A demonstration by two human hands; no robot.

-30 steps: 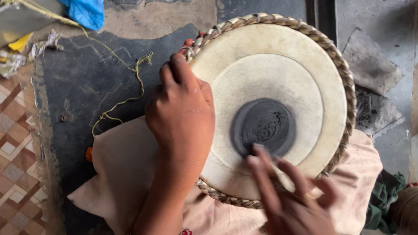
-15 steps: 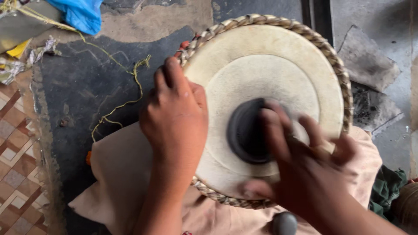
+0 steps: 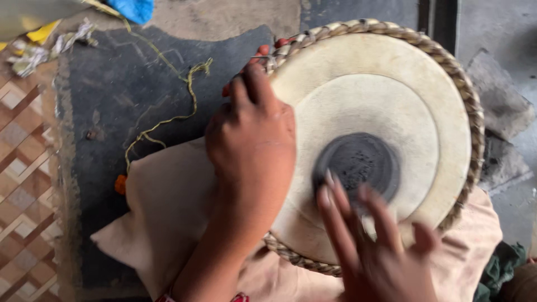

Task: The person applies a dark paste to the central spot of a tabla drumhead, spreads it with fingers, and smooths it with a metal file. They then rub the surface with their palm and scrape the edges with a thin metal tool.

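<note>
While the round drum with a cream skin head and braided rim lies on a pale peach cloth over a dark grey floor slab, its black circular centre patch faces up, and the drum fills the right half of the view; the left hand lies palm-down across the drum's left edge, fingers close together and curled over the braided rim, as half a second ago; the right hand has drawn back toward the lower edge, so the black patch it covered then now shows almost whole; its fingers are spread wide and blurred, tips at the patch's lower margin, and whether they hold anything cannot be told; a thin yellow-green cord trails over the slab left of the drum; a small orange object lies beside the cloth's left edge.
</note>
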